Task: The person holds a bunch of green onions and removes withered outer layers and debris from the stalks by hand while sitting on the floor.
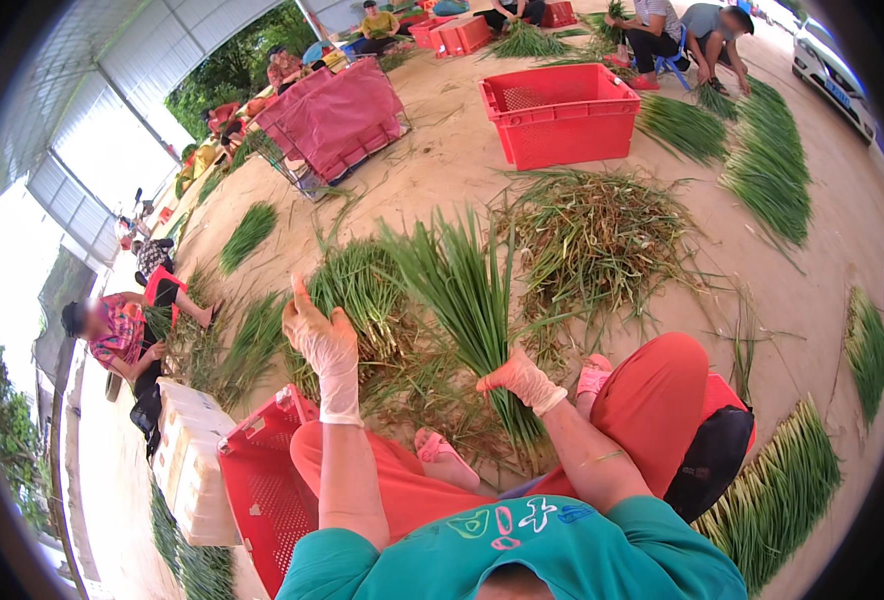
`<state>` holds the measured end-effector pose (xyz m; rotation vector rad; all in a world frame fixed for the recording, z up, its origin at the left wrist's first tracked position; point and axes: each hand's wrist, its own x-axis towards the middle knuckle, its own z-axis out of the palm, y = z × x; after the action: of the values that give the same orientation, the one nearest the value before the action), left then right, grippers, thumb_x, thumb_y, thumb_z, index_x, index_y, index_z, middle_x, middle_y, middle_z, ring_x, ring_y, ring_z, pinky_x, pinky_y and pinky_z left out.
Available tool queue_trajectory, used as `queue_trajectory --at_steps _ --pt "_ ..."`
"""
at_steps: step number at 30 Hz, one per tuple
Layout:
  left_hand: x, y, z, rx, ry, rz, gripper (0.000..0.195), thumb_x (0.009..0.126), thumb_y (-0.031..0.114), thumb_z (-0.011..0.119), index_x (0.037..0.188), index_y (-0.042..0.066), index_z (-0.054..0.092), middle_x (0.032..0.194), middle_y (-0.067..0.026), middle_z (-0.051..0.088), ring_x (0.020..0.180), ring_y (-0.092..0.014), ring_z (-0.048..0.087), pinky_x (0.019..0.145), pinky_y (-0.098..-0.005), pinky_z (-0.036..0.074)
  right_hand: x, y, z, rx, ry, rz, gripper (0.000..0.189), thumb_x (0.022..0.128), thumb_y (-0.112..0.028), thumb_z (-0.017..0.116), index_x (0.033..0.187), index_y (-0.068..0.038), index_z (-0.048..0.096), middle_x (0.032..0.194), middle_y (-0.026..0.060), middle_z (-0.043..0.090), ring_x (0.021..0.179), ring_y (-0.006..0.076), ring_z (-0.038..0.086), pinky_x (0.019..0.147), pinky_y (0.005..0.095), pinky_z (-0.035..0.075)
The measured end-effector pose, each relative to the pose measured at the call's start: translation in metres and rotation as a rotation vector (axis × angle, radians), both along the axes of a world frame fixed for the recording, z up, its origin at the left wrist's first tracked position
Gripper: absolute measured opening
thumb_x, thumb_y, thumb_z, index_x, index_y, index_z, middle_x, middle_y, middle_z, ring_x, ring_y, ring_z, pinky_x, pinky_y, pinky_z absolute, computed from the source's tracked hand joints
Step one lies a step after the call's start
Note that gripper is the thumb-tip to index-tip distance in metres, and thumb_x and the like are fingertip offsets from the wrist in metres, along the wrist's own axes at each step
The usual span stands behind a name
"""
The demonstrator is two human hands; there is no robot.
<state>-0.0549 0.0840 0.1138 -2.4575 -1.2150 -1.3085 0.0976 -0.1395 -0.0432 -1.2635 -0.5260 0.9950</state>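
Note:
My right hand (523, 380), in a thin translucent glove, grips a bunch of long green leafy stalks (468, 296), which look like garlic chives. The leaves fan out away from me, and the pale stem ends hang down between my legs. My left hand (325, 349), gloved the same way, is raised to the left of the bunch with a finger extended and nothing in it. Beyond it on the ground lies a heap of similar stalks (363, 289), partly covered by that hand. Loose leaf scraps (434, 390) lie around my feet.
A pile of withered trimmings (599, 240) lies ahead, before a red plastic crate (562, 127). Another red crate (269, 480) and white foam boxes (186, 457) stand at my left. Bundled rows (776, 495) lie at my right. A person (123, 330) sits at left; others work farther off.

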Motion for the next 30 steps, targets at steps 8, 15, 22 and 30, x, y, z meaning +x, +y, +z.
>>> queue_trajectory --at_steps 8,15,22,30 --pt "0.004 -0.09 -0.137 -1.714 -0.469 -0.634 0.094 0.08 0.04 0.085 0.152 0.007 0.033 0.124 -0.0068 0.057 0.102 -0.016 0.056 0.088 -0.0315 0.044 0.01 0.008 -0.022 0.048 0.155 -0.042 0.046 0.064 -0.009 0.09 0.106 -0.004 0.073 0.092 0.0048 0.072 0.079 0.0137 0.065 0.071 0.0308 0.055" --pt "0.09 -0.113 -0.13 -1.066 -0.238 -0.701 0.071 0.079 0.009 0.08 0.139 -0.002 0.044 0.116 -0.0146 0.064 0.1 -0.024 0.065 0.085 -0.041 0.053 -0.002 0.013 0.001 0.136 -0.125 0.06 0.069 0.068 -0.015 0.088 0.129 0.0 0.059 0.115 0.0076 0.068 0.102 0.015 0.062 0.088 0.0318 0.052" --pt "0.082 -0.109 -0.117 -1.66 -0.716 -0.648 0.028 0.086 -0.003 0.057 0.114 -0.008 0.062 0.104 -0.0161 0.069 0.088 -0.028 0.069 0.076 -0.0387 0.058 0.004 0.003 0.006 0.032 -0.077 0.039 0.08 0.063 -0.011 0.089 0.133 -0.002 0.05 0.113 0.009 0.066 0.097 0.0163 0.063 0.082 0.0323 0.054" --pt "0.074 -0.107 -0.107 -1.844 -0.883 -0.771 0.034 0.091 0.0 0.056 0.125 -0.005 0.056 0.111 -0.0138 0.067 0.093 -0.025 0.067 0.08 -0.0381 0.058 -0.005 0.005 0.012 0.057 -0.045 -0.092 0.06 0.064 -0.007 0.087 0.12 -0.004 0.063 0.106 0.0041 0.069 0.095 0.0141 0.063 0.083 0.0306 0.052"
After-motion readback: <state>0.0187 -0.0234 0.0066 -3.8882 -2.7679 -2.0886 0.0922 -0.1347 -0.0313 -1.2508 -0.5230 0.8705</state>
